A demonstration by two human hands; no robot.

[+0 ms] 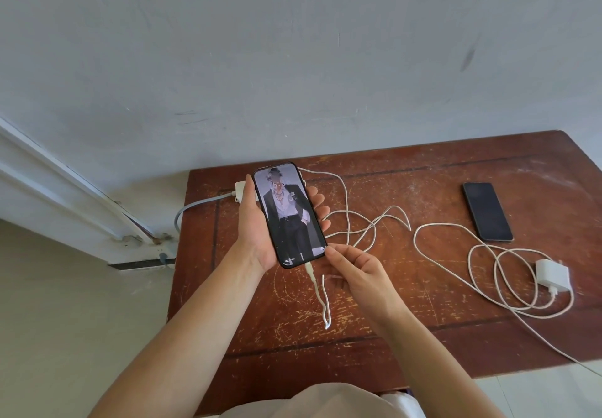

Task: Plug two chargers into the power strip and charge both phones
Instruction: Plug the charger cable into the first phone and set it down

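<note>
My left hand point(252, 222) holds a phone point(290, 214) above the table, its screen lit with a picture. A white cable point(317, 290) is plugged into the phone's bottom edge and loops back across the table toward the power strip point(240, 187), which is mostly hidden behind the phone and hand. My right hand point(355, 274) is just below the phone's lower right corner, fingers loosely curled, touching that corner; whether it pinches the cable I cannot tell. A second phone point(487, 211), screen dark, lies flat at the right. A white charger brick point(553, 276) with coiled cable point(488, 274) lies near it, unplugged.
The worn red-brown wooden table point(423, 329) stands against a grey wall. A grey power cord point(195, 206) runs from the strip off the table's left edge. A white door frame point(65, 196) is at the left. The second cable trails off the right front edge.
</note>
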